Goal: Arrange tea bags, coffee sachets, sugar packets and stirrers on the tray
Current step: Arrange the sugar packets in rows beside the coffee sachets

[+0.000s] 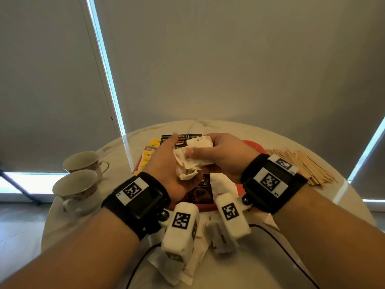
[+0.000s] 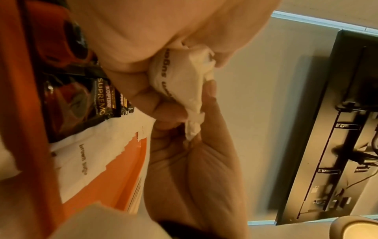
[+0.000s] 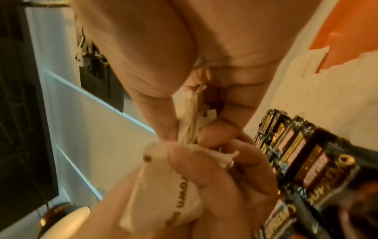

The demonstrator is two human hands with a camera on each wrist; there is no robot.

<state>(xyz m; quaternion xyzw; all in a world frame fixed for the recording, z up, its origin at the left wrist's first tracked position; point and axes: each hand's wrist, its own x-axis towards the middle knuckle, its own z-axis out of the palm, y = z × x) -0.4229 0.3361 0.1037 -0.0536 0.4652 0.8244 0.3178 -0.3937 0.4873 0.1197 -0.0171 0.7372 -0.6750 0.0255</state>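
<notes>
Our left hand [image 1: 166,163] and right hand [image 1: 218,155] both pinch a bunch of sugar packets [image 1: 193,157] above the tray [image 1: 255,148]; we should square them up, then lay them flat beside the coffee sachets [image 1: 183,139].

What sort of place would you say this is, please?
Probably a hotel room or home: a round marble-look table with two china teacups, grey roller blinds, and a wall-mounted black television.
</notes>
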